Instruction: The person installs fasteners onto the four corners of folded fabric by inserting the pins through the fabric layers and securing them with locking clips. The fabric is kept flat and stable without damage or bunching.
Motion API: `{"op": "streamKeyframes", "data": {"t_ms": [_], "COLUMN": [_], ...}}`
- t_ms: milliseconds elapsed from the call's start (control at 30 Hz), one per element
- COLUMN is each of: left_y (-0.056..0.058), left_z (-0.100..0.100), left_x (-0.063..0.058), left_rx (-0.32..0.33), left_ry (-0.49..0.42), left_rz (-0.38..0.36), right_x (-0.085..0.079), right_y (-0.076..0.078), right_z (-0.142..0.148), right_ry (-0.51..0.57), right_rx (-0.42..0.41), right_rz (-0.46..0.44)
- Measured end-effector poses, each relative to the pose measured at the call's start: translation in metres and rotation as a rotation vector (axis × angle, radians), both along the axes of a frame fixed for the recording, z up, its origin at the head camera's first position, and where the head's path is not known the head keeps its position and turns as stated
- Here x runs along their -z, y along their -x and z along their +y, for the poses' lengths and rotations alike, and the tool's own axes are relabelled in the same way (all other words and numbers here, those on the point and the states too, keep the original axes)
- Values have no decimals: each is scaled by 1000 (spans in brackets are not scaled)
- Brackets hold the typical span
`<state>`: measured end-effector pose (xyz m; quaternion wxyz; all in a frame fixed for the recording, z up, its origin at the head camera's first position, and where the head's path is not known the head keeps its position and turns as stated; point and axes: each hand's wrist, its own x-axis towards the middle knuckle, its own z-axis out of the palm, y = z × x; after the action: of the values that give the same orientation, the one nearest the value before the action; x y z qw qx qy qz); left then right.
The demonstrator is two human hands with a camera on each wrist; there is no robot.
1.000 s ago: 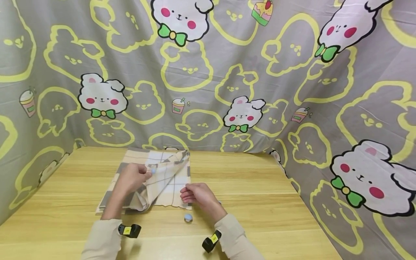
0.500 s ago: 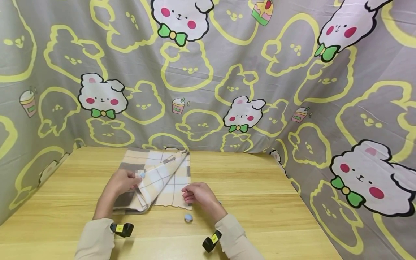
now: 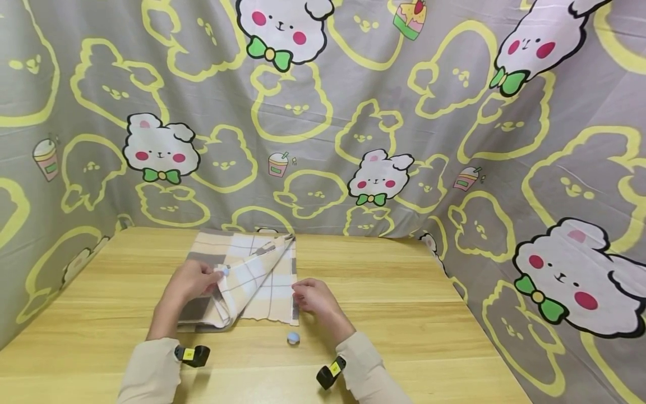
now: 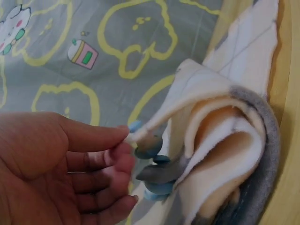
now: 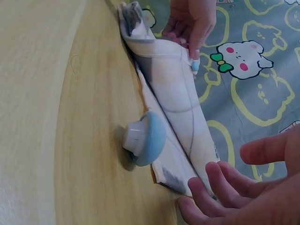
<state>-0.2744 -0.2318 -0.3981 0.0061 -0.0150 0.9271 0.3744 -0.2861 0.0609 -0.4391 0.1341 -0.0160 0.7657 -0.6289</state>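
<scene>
Plaid cloth (image 3: 272, 306), corner (image 4: 152, 123) pinched by left hand (image 3: 190, 280), apparently at an arranging step; right hand (image 3: 314, 297) empty, relaxed; next move likely calls for gentle, steady tension

Right of the right hand (image 3: 314, 298), the yellow wood-grain table (image 3: 398, 314) leaves wide passage. A blue-domed, mushroom-shaped piece (image 3: 293, 338) obstructs the near side, folded beige-and-grey plaid cloth (image 3: 247, 279) the left, a grey cartoon-print fabric curtain (image 3: 308, 140) the back.

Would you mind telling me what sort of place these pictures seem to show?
Probably an improvised indoor recording booth: a grey fabric curtain printed with cartoon animals hangs behind and on both sides of a pale wood-grain tabletop, and a small black camera sits at each wrist.
</scene>
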Motion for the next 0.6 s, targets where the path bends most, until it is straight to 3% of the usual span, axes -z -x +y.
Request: {"op": "streamKeyframes", "data": {"t_ms": [133, 300, 600], "left_y": [-1, -2, -3], "left_z": [11, 44, 102], "left_x": [-8, -15, 5], "left_rx": [20, 104, 265], "left_ry": [29, -39, 24], "left_rz": [42, 65, 56], "right_x": [-1, -1, 2], "right_y": [0, -1, 1], "right_z": [1, 1, 0], "right_ry": [37, 76, 107], "right_rx": [-29, -39, -36], "right_rz": [-8, -21, -43]}}
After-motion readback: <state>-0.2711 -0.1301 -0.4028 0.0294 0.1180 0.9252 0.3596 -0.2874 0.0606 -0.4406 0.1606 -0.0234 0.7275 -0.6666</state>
